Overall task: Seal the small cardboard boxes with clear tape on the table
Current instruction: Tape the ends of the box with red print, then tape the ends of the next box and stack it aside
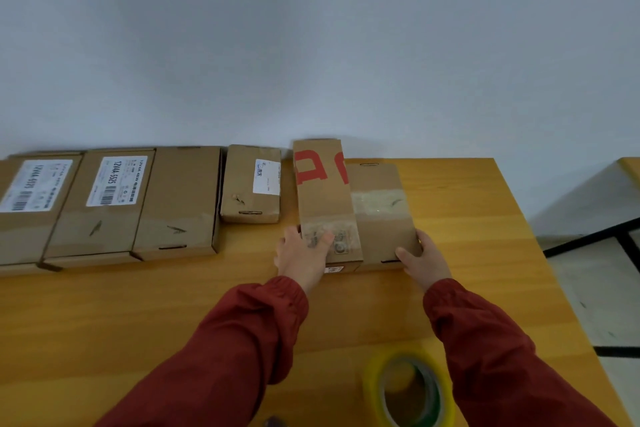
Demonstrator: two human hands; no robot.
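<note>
At 9 o'clock on the yellow wooden worktop [138, 305] lies a row of flat brown cardboard boxes [114, 204] with white labels, and a smaller brown labelled box [250, 184] sits toward 11 o'clock. At 12 o'clock the left hand [303, 255] holds the near end of a long brown cardboard box with red print [323, 194], thumb on a patch of clear tape on top, fingers at its left side. Touching it on the right, a plain brown cardboard box [381, 218] crossed by a clear tape band is held at its near right corner by the right hand [424, 260]. A yellow-green roll of tape [373, 383] lies untouched at 5 o'clock. Both held boxes look sealed, so the step seems to be squaring them away; next, one hand must let go, fetch the roll and find its tape end, while the other steadies an unsealed box.
</note>
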